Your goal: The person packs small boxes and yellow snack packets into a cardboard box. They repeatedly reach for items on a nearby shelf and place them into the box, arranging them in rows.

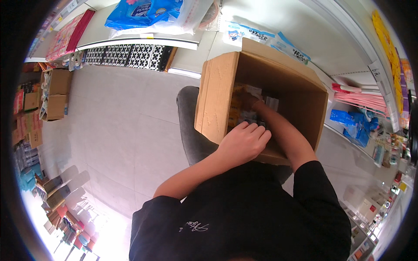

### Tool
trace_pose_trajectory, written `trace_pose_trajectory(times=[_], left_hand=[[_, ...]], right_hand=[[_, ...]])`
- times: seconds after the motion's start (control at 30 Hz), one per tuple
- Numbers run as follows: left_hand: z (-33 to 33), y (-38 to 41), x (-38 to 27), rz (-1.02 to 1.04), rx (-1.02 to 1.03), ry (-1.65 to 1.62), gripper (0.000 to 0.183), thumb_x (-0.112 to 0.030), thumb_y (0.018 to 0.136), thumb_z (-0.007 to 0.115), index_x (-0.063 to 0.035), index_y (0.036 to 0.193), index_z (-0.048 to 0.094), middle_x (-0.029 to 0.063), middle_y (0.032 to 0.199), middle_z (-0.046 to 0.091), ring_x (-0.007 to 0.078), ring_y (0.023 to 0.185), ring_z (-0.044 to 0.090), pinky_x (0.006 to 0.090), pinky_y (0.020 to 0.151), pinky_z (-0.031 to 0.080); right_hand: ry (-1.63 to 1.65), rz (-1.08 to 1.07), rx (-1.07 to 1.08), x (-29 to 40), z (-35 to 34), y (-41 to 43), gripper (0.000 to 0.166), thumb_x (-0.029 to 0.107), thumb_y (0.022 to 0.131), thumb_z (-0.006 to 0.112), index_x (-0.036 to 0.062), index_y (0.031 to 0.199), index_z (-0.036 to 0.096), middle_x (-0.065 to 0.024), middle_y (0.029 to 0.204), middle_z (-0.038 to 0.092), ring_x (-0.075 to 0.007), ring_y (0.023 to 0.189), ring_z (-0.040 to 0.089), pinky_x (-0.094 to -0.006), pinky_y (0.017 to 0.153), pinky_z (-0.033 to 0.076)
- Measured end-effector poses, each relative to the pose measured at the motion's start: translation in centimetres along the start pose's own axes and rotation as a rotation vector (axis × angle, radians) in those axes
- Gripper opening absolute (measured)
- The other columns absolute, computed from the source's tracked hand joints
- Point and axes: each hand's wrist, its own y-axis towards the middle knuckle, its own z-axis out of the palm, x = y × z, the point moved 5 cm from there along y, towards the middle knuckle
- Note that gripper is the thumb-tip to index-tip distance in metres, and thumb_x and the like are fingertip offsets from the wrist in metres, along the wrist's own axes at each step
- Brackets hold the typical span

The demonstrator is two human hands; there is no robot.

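An open cardboard box (215, 98) stands on a dark grey chair (189, 130) in front of me. My right hand (249, 99) is deep inside the box, in shadow, on or beside small yellow and pale packages (234, 112); whether it grips one cannot be told. Over the near left part of the box opening is my left hand (245, 140), its fingers curled down and their tips partly hidden, so I cannot tell if they hold anything. A small pale, translucent package (272, 103) lies inside, to the right of my right hand.
Behind the box, a white shelf (183, 41) bears a blue tissue pack (143, 13); blue-and-white packs (251, 32) lie behind the flap. Pink hangers (362, 99) and blue bags (356, 127) are at right. More cardboard boxes (58, 94) stand at left by the floor (111, 130).
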Motion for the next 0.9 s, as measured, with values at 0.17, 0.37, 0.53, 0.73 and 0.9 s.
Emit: trace_pose_trajectory(times=[0.17,0.37,0.53,0.73,0.9], left_hand=[[0.1,0.1,0.0,-0.020,0.031,0.014,0.014,-0.015,0.084,0.069,-0.0082,0.091,0.059,0.0056,0.081,0.058,0.0235,0.080,0.063,0.0363,0.072,0.050],[0.3,0.0,-0.1,-0.041,0.056,0.019,0.015,-0.014,0.086,0.069,-0.0077,0.098,0.062,0.0066,0.084,0.061,0.0250,0.082,0.064,0.0379,0.074,0.050],[-0.4,0.5,-0.4,-0.070,0.115,-0.072,0.018,-0.013,0.089,0.069,-0.0069,0.105,0.064,0.0088,0.089,0.066,0.0275,0.086,0.067,0.0390,0.075,0.052],[-2.7,4.9,-2.4,-0.104,0.117,-0.416,0.030,-0.002,0.087,0.070,-0.0058,0.116,0.064,0.0129,0.104,0.069,0.0280,0.093,0.070,0.0381,0.081,0.057],[-7.6,15.1,-6.2,0.197,-0.207,-0.294,0.035,0.004,0.084,0.070,-0.0041,0.117,0.062,0.0162,0.115,0.066,0.0328,0.110,0.065,0.0404,0.094,0.053]], right_hand=[[0.077,-0.266,-0.491,1.2,-1.0,-1.0,0.051,0.026,0.086,0.068,0.0044,0.132,0.060,-0.0244,0.137,0.058,-0.0340,0.123,0.059,-0.0434,0.101,0.049],[0.049,-0.196,-0.014,3.5,-9.0,-10.0,0.042,0.028,0.091,0.064,0.0046,0.125,0.063,-0.0235,0.121,0.067,-0.0375,0.110,0.065,-0.0443,0.092,0.052],[0.399,-0.146,-0.331,7.2,-15.3,-28.1,0.046,0.026,0.093,0.063,0.0060,0.134,0.056,-0.0243,0.110,0.069,-0.0429,0.100,0.067,-0.0499,0.085,0.055],[0.392,-0.079,-0.657,7.8,-9.8,-37.3,0.035,0.029,0.098,0.061,0.0110,0.127,0.060,-0.0184,0.092,0.070,-0.0386,0.088,0.068,-0.0492,0.076,0.054],[0.337,-0.039,-0.979,7.6,-6.7,-37.7,0.025,0.027,0.096,0.063,0.0074,0.110,0.067,-0.0152,0.090,0.071,-0.0343,0.086,0.069,-0.0447,0.077,0.055]])
